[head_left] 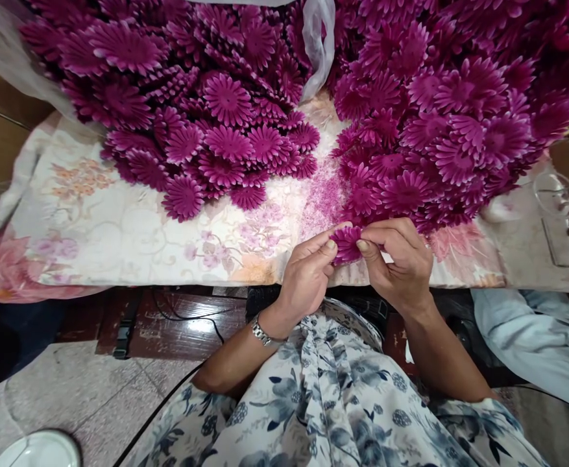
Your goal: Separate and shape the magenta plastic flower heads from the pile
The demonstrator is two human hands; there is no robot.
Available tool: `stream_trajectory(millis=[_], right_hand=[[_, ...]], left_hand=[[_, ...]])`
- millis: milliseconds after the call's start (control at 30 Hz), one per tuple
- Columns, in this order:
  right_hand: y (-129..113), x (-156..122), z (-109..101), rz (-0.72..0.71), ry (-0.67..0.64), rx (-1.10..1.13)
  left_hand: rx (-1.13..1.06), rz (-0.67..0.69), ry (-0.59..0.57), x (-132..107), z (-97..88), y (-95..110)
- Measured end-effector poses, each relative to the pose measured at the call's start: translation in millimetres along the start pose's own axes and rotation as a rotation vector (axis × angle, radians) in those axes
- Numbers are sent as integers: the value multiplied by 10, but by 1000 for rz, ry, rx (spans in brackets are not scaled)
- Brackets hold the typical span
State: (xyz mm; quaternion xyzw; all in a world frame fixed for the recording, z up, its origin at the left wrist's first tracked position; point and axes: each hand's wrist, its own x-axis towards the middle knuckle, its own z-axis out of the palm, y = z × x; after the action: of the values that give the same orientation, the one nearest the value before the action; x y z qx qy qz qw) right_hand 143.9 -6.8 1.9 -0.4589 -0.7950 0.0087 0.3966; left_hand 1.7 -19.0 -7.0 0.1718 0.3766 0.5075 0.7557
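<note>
Between my hands, at the front edge of the cloth-covered table, is a purple artificial flower [346,245]. The thumb and forefinger of my left hand [308,272] pinch its left side. On the right side, my right hand [399,259] pinches the petals between thumb and forefinger. Just beyond my hands lies a large heap of loose purple flower heads [411,188]. Another heap [226,149], many of its flowers stacked, lies to the left at the mouth of a translucent plastic bag [319,45].
A floral cloth [133,240] covers the table, with purple flecks [320,201] between the heaps. A clear ring-shaped item [556,194] is at the right. Another person's light-coloured trouser leg [532,337] is close on my right. A white round object [41,449] sits on the floor at lower left.
</note>
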Motion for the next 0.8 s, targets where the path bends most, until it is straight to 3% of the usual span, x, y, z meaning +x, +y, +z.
stream_trajectory(millis=[200,400,533,800], right_hand=[[1,-6,-48,106,58,135],[-17,-72,-70,317,-31,386],[-19,-101,-78,384,12,366],[-70,-61,-59,381,20,363]], left_hand=[[48,47,60,6,-3,31],[-9,80,36,25,-12,24],[-16,62,21,20,-8,33],[-20,-24,-155,-26,18,59]])
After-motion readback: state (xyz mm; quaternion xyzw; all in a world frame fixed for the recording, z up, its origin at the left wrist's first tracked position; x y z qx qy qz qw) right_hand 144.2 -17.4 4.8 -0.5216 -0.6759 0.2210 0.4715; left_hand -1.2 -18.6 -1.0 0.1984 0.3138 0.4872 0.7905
